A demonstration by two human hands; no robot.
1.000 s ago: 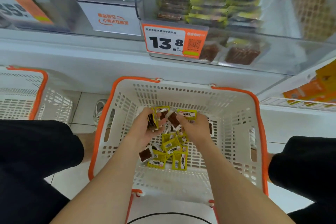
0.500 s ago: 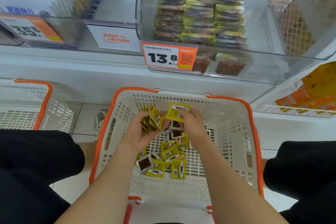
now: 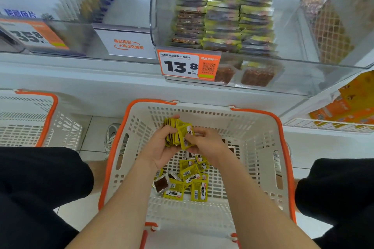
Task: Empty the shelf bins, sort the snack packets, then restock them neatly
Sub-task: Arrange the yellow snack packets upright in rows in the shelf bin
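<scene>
My left hand [image 3: 159,147] grips an upright stack of small yellow snack packets [image 3: 175,133] over the white basket with an orange rim [image 3: 261,139]. My right hand [image 3: 208,143] pinches one yellow packet [image 3: 185,136] against the front of that stack. Several loose yellow packets [image 3: 190,182] lie on the basket floor below the hands, one of them face down with its brown content showing. Above, the clear shelf bin [image 3: 287,36] holds neat rows of the same packets [image 3: 222,16] behind a 13.8 price tag [image 3: 180,65].
A second white basket with an orange rim [image 3: 48,115] stands on the floor at the left. My knees in black shorts flank the middle basket. Another bin with a 35.8 tag [image 3: 30,34] sits at upper left, orange packs [image 3: 352,103] on a lower shelf at right.
My right hand has brought a yellow packet from above the stack down against its front. The stack in my left hand has grown and stands more upright.
</scene>
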